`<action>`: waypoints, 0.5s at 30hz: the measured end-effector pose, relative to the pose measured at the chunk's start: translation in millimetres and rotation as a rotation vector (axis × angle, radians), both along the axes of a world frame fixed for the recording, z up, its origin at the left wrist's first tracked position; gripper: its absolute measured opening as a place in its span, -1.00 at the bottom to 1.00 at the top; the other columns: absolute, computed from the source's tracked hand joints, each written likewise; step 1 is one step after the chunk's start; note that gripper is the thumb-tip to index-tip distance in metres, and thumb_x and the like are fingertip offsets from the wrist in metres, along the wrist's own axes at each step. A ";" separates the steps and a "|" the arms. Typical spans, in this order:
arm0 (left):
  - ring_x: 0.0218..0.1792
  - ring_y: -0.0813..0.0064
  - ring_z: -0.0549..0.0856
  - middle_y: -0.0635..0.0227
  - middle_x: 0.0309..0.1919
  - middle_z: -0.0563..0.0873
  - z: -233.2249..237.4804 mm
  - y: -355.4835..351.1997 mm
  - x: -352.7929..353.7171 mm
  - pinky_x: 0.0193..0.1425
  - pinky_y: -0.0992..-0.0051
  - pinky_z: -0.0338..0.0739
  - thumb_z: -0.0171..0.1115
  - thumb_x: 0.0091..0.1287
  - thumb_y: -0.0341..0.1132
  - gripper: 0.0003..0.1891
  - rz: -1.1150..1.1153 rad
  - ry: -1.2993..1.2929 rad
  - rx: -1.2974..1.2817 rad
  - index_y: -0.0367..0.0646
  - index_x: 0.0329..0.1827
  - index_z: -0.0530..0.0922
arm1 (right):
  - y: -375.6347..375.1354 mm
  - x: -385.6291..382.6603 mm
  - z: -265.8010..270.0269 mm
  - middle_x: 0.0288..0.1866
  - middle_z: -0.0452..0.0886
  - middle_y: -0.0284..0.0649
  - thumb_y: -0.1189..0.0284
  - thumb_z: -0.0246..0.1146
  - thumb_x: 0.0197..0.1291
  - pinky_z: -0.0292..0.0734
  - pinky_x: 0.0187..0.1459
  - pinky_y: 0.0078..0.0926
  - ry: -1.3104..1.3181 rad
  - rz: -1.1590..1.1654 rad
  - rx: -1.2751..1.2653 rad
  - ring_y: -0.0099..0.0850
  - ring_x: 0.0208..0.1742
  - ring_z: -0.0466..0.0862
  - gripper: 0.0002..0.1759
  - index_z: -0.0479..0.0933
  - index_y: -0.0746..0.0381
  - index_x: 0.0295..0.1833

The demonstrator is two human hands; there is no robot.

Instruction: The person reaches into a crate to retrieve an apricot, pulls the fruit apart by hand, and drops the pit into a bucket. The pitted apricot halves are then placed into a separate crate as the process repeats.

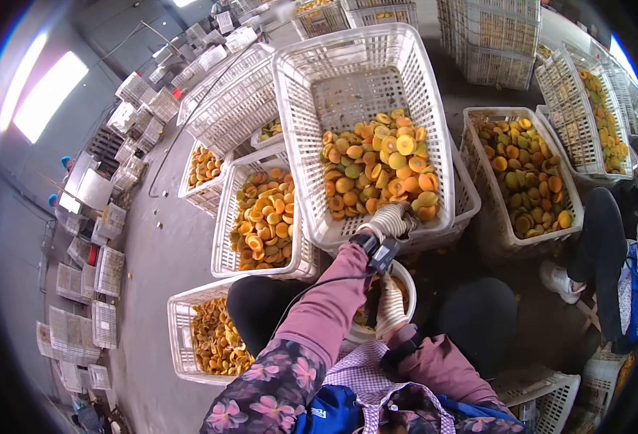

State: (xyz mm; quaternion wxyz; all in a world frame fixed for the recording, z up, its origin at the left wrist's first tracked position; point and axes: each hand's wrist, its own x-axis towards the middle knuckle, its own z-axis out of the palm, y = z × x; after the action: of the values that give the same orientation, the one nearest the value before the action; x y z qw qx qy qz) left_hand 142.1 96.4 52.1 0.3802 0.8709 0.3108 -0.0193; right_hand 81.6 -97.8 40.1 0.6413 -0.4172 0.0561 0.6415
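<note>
My left hand (390,222), in a striped work glove, reaches over the near rim of a large white plastic crate (288,108). Its curled fingers touch the pile of apricots (377,163), some whole and some cut open; what they grip is hidden. Below it, my right hand (390,307), also gloved, is over a white bucket (410,278) between my knees. The left wrist and the black device strapped on it cover the right fingers. Some orange fruit pieces show inside the bucket.
Left of me, one crate (221,249) holds apricot halves and a lower crate (178,340) holds darker pieces. Another apricot crate (478,188) stands at right, near a seated person's leg (597,253). Stacked crates (496,43) rise behind. A cable runs along my left arm.
</note>
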 end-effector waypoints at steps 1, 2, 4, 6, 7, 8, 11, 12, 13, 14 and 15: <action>-0.18 0.38 0.64 0.11 -0.26 0.64 6.2 -6.9 -11.9 -0.19 0.40 0.55 0.25 0.10 -0.21 -0.54 -0.016 -0.043 0.248 -0.21 0.05 0.47 | 1.2 -1.5 14.4 -0.30 0.60 -0.36 0.02 0.06 0.26 0.52 -0.32 -0.55 -0.075 -0.087 0.040 -0.52 -0.34 0.59 -0.58 0.53 0.13 -0.07; -0.14 0.36 0.63 0.14 -0.21 0.64 8.9 -21.9 -28.0 -0.14 0.38 0.54 0.26 0.11 -0.20 -0.55 0.126 -0.368 -0.209 -0.22 0.04 0.48 | 4.1 -0.1 1.9 -0.21 0.59 -0.34 0.03 0.06 0.27 0.49 -0.22 -0.57 -0.144 -0.116 0.107 -0.52 -0.25 0.57 -0.56 0.50 0.16 -0.01; -0.09 0.32 0.59 0.19 -0.12 0.61 30.0 -60.0 -63.4 -0.03 0.38 0.51 0.22 0.17 -0.20 -0.58 0.147 -0.843 -0.738 -0.25 0.03 0.47 | 0.4 5.8 27.0 -0.13 0.56 -0.29 0.14 0.06 0.31 0.45 -0.13 -0.57 -0.362 -0.145 0.138 -0.51 -0.14 0.53 -0.58 0.45 0.25 0.06; -0.08 0.37 0.56 0.23 -0.12 0.58 32.7 -84.2 -94.4 0.03 0.44 0.47 0.05 0.31 -0.16 -0.63 0.139 -0.981 -0.861 -0.24 0.04 0.44 | -0.6 8.8 33.3 -0.09 0.55 -0.25 0.23 0.06 0.33 0.42 -0.09 -0.56 -0.597 -0.073 0.117 -0.49 -0.10 0.50 -0.61 0.42 0.31 0.10; -0.09 0.44 0.55 0.26 -0.15 0.56 32.2 -97.5 -104.1 0.05 0.49 0.44 -0.07 0.41 -0.13 -0.65 0.260 -0.949 -0.919 -0.21 0.05 0.42 | -0.4 6.2 22.9 -0.09 0.55 -0.24 0.27 0.05 0.34 0.42 -0.09 -0.55 -0.721 0.028 0.091 -0.49 -0.12 0.50 -0.63 0.41 0.32 0.10; -0.12 0.44 0.53 0.28 -0.19 0.56 32.2 -112.7 -111.0 0.08 0.50 0.40 -0.13 0.43 -0.05 -0.60 0.488 -0.983 -1.077 -0.25 -0.02 0.43 | -1.8 0.9 14.3 -0.10 0.56 -0.20 0.29 0.06 0.34 0.42 -0.11 -0.54 -0.851 0.097 0.101 -0.47 -0.15 0.49 -0.63 0.39 0.34 0.10; -0.31 0.45 0.57 0.29 -0.37 0.58 41.8 -120.6 -120.8 -0.14 0.52 0.48 -0.13 0.45 -0.03 -0.61 0.585 -1.056 -1.015 -0.20 -0.23 0.48 | -7.3 -8.2 16.5 -0.14 0.57 -0.10 0.30 0.04 0.34 0.43 -0.11 -0.48 -0.878 0.175 0.138 -0.34 -0.18 0.52 -0.63 0.38 0.34 0.10; -0.31 0.45 0.57 0.29 -0.37 0.58 48.4 -125.0 -121.0 -0.14 0.52 0.48 -0.13 0.45 -0.03 -0.61 0.582 -1.059 -1.011 -0.20 -0.23 0.48 | -8.1 -9.8 17.6 -0.14 0.57 -0.10 0.30 0.04 0.34 0.43 -0.11 -0.48 -0.880 0.174 0.142 -0.34 -0.18 0.52 -0.63 0.38 0.34 0.10; -0.36 0.48 0.57 0.31 -0.42 0.58 56.6 -131.8 -119.3 -0.19 0.53 0.49 -0.10 0.44 -0.04 -0.62 0.706 -1.060 -0.995 -0.19 -0.26 0.48 | -9.5 -10.1 18.4 -0.15 0.57 -0.09 0.30 0.03 0.34 0.43 -0.12 -0.46 -0.933 0.211 0.122 -0.32 -0.19 0.52 -0.65 0.39 0.34 0.08; -0.41 0.51 0.56 0.33 -0.46 0.58 62.1 -136.0 -118.8 -0.25 0.54 0.49 -0.07 0.43 -0.05 -0.64 0.829 -1.056 -0.975 -0.18 -0.29 0.49 | -10.8 -10.2 19.1 -0.16 0.57 -0.08 0.31 0.02 0.34 0.43 -0.13 -0.45 -0.985 0.245 0.100 -0.30 -0.20 0.52 -0.66 0.39 0.34 0.07; -0.41 0.51 0.56 0.33 -0.46 0.58 58.5 -135.9 -122.3 -0.25 0.54 0.49 -0.07 0.43 -0.05 -0.64 0.823 -1.054 -0.974 -0.18 -0.29 0.49 | -13.1 -9.6 21.8 -0.16 0.57 -0.08 0.31 0.02 0.34 0.43 -0.13 -0.45 -0.985 0.239 0.101 -0.30 -0.20 0.52 -0.66 0.39 0.34 0.07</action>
State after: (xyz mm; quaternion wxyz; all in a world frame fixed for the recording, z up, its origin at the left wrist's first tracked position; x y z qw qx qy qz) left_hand 19.8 -39.5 110.6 0.7875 0.3201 0.3426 0.4000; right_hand 72.0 -111.0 61.9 0.5333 -0.6420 -0.3322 0.4393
